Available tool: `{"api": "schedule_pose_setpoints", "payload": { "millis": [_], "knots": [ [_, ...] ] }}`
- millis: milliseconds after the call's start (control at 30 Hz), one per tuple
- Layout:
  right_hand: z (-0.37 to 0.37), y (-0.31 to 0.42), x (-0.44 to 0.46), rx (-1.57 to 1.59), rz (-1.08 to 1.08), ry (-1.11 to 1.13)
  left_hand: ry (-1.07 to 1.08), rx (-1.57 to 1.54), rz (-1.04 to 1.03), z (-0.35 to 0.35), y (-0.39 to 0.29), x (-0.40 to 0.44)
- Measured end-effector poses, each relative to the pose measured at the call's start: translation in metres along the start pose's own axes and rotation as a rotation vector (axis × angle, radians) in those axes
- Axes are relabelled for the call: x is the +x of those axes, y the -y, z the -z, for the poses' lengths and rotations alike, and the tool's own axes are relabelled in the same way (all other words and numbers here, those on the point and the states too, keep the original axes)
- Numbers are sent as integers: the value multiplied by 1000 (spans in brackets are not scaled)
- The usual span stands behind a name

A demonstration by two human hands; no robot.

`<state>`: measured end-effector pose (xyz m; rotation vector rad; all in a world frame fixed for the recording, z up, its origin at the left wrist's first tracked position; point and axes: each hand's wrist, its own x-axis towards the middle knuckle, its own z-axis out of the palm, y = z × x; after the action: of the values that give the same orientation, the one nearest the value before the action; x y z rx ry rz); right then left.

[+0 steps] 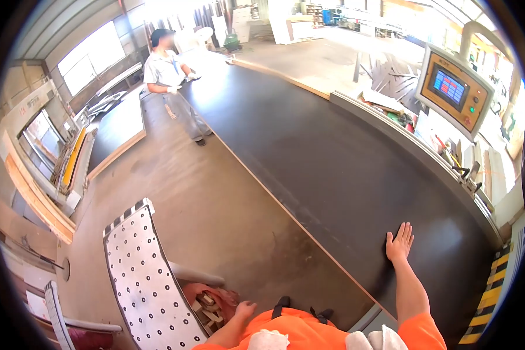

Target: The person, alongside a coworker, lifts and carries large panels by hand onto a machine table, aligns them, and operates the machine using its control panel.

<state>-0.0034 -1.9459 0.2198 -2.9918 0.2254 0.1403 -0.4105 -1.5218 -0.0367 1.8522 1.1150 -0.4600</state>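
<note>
A long dark panel (309, 146) stretches from the lower right away to the far end of the work surface. My right hand (399, 242) lies flat on its near part, fingers spread, holding nothing. Low in the view, my left hand (246, 309) hangs beside my orange clothing, near a red sack (219, 294) with wood offcuts in it. Its fingers look curled, but they are too small to make out clearly. At the panel's far left edge stands a co-worker (172, 76) in a light shirt and cap, with gloved hands near the edge.
A control screen (449, 87) hangs at the upper right above a metal rail (414, 140). A white dotted table wing (146, 280) juts out at the lower left. Another panel stack (119, 134) stands at the left. Yellow-black striping (487, 297) marks the lower right edge.
</note>
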Motion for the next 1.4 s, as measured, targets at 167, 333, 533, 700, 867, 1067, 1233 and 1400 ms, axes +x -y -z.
{"api": "schedule_pose_setpoints", "payload": {
  "millis": [167, 333, 533, 700, 867, 1067, 1233, 1400],
  "knots": [
    [-1, -2, 1, 9, 7, -4, 48, -9, 41, 9, -7, -8],
    [-3, -5, 2, 11, 12, -8, 76, -177, 55, -16, 6, 24],
    [0, -7, 0, 25, 32, -12, 76, -190, -39, -16, -23, 12],
    [-8, -20, 1, -5, 86, -18, 120, -74, -40, -6, -40, -3],
    [-1, -46, -10, 30, 183, -5, 161, 51, -23, 2, -32, 3],
    [2, -105, -30, 21, 117, -57, 103, 124, -86, 3, -51, 17],
    [1, -170, -54, 43, -40, -105, 133, -74, -174, -17, -56, 47],
    [13, -205, -75, 66, -145, -117, 157, -161, -145, -31, -70, 52]
  ]
}}
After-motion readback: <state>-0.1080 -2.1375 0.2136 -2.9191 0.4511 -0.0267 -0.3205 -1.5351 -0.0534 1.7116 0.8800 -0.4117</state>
